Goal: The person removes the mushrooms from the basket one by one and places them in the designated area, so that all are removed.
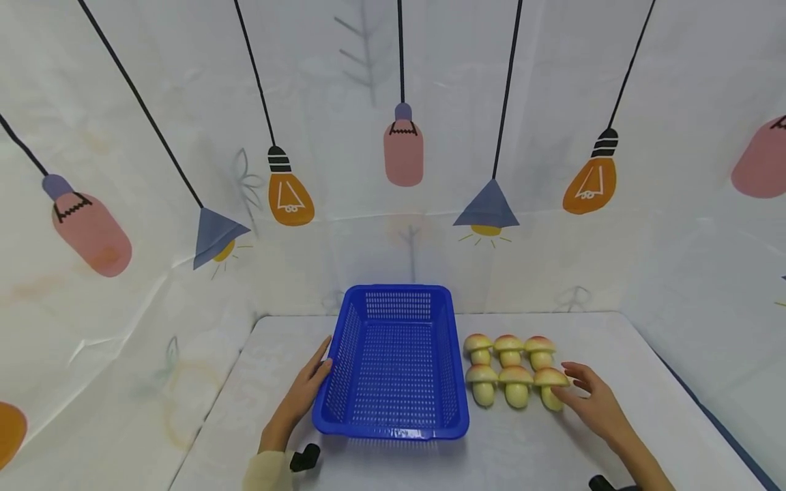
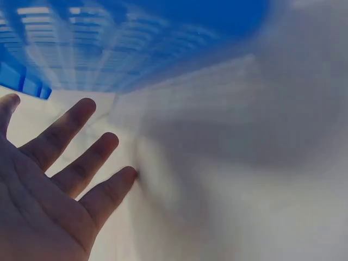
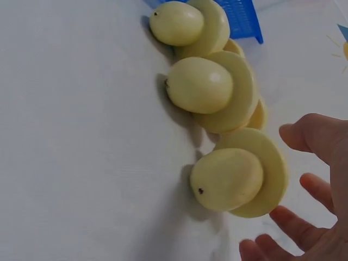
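Observation:
A blue plastic basket (image 1: 393, 431) with slotted walls stands on the white table, nothing inside it. Along its left wall lies my left hand (image 1: 303, 387), fingers straight; the left wrist view shows the palm and spread fingers (image 2: 70, 174) beneath the basket's side (image 2: 136, 49). To the basket's right, toy mushrooms with pale stems and reddish-yellow caps lie in two rows. My right hand (image 1: 592, 402) is beside the front-right mushroom (image 1: 550, 387), thumb and fingers spread around its cap. In the right wrist view that mushroom (image 3: 234, 176) sits on the table, with the fingers close to its cap.
Other mushrooms (image 1: 516, 385) lie close together between basket and right hand. A white cloth printed with hanging lamps (image 1: 403, 153) rises behind the table (image 1: 522, 457). Black straps or mounts (image 1: 305, 457) are on both wrists.

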`<state>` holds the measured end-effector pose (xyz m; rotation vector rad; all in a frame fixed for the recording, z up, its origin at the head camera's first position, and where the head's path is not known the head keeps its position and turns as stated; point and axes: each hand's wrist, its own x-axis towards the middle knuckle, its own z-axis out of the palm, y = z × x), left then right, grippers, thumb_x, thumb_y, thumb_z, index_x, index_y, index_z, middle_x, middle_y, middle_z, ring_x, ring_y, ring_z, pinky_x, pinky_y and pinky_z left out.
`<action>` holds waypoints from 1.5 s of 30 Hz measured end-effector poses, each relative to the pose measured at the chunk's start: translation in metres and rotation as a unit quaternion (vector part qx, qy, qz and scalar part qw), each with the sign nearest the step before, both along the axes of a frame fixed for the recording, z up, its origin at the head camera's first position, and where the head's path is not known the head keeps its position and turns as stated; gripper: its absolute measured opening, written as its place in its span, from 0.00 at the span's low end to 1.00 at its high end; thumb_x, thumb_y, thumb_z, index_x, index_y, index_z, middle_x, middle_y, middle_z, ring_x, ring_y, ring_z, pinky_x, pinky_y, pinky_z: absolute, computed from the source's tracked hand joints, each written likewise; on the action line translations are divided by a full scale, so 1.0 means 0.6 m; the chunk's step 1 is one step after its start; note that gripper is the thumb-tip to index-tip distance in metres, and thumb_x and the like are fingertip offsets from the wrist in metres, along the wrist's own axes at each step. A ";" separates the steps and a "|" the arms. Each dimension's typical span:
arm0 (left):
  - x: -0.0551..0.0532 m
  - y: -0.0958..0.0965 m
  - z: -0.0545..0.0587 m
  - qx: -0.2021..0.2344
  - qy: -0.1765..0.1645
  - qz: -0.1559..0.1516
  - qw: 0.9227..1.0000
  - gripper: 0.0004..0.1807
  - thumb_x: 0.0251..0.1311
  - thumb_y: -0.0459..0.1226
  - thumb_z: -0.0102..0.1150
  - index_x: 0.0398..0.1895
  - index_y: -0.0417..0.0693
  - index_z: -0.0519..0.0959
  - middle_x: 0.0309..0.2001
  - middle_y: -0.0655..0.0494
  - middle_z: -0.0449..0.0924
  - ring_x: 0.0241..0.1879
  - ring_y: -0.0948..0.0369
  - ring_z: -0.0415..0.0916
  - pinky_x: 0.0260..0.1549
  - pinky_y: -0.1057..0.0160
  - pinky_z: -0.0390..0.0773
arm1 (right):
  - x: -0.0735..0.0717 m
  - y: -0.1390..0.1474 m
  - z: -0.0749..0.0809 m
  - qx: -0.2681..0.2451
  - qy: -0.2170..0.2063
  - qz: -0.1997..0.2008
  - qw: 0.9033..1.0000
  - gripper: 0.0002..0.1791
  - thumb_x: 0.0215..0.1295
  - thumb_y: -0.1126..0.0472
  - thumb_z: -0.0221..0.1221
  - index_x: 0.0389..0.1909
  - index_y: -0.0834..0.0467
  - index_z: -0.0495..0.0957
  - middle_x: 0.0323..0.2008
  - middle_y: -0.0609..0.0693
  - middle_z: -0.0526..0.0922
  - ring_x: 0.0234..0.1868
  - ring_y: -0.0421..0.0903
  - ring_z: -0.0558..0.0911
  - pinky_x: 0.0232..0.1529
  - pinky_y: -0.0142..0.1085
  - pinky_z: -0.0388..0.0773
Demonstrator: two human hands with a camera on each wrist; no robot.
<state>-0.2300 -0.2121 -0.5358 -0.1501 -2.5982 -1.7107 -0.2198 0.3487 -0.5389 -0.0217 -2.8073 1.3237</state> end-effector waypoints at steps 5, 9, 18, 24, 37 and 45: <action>0.004 -0.018 -0.007 -0.048 0.002 0.024 0.999 0.31 0.81 0.51 0.40 0.83 0.58 0.55 0.81 0.47 0.53 0.80 0.42 0.50 0.74 0.33 0.48 | -0.002 -0.002 0.018 0.024 0.020 -0.007 0.999 0.42 0.73 0.43 0.59 0.74 0.68 0.60 0.70 0.77 0.63 0.69 0.76 0.62 0.60 0.68 0.69; 0.008 -0.034 -0.006 -0.084 0.007 0.033 0.996 0.31 0.80 0.52 0.42 0.82 0.58 0.59 0.75 0.42 0.66 0.76 0.40 0.60 0.72 0.32 0.52 | -0.008 -0.008 0.033 0.051 0.048 -0.011 0.997 0.44 0.71 0.43 0.61 0.74 0.69 0.59 0.71 0.78 0.61 0.70 0.78 0.60 0.62 0.71 0.63; 0.005 -0.065 0.010 -0.168 0.004 0.042 0.985 0.33 0.78 0.56 0.42 0.81 0.60 0.59 0.74 0.38 0.68 0.74 0.36 0.61 0.69 0.26 0.49 | -0.031 -0.047 0.042 0.054 0.134 0.012 0.989 0.43 0.67 0.48 0.66 0.71 0.72 0.64 0.69 0.77 0.66 0.69 0.77 0.63 0.63 0.71 0.61; -0.001 -0.073 0.027 -0.251 -0.001 0.041 0.967 0.40 0.73 0.61 0.47 0.83 0.61 0.53 0.72 0.37 0.70 0.76 0.33 0.55 0.64 0.18 0.30 | -0.049 -0.073 0.054 0.078 0.165 0.039 0.982 0.43 0.66 0.47 0.66 0.71 0.71 0.65 0.68 0.77 0.67 0.69 0.79 0.61 0.63 0.73 0.59; 0.000 -0.091 0.072 -0.364 0.037 0.053 0.929 0.43 0.73 0.64 0.43 0.84 0.57 0.50 0.77 0.33 0.59 0.76 0.24 0.42 0.57 0.15 0.22 | -0.080 -0.109 0.104 0.204 0.173 0.068 0.961 0.47 0.66 0.38 0.62 0.74 0.67 0.63 0.70 0.80 0.63 0.70 0.85 0.56 0.63 0.78 0.53; 0.001 -0.090 0.092 -0.418 0.033 0.056 0.906 0.47 0.69 0.69 0.41 0.84 0.57 0.51 0.78 0.29 0.52 0.76 0.23 0.35 0.57 0.15 0.21 | -0.074 -0.123 0.117 0.231 0.141 0.059 0.961 0.52 0.66 0.32 0.59 0.78 0.64 0.59 0.74 0.76 0.58 0.74 0.83 0.49 0.63 0.81 0.46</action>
